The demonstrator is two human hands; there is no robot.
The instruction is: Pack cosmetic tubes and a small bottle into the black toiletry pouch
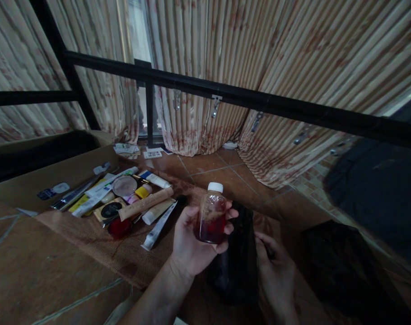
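Observation:
My left hand [192, 243] is closed around a small clear bottle [212, 219] with a white cap and dark red liquid inside. It is held upright in front of me. To its right, my right hand [276, 266] grips the edge of a black bag [237, 262], fingers curled at its side. What lies inside the bag cannot be seen. Left of my hands, a pile of toiletries rests on a brown woven mat [90, 243]. Among them are a pinkish tube [146, 203], a white tube [160, 225], a round compact [124, 185] and a red round item [119, 228].
A cardboard box [56, 174] with dark contents stands behind the pile. A black metal bar [198, 85] crosses in front of striped curtains [205, 40]. Papers [153, 153] lie on the tiled floor [205, 167]. A dark bulky object [347, 257] sits at the right.

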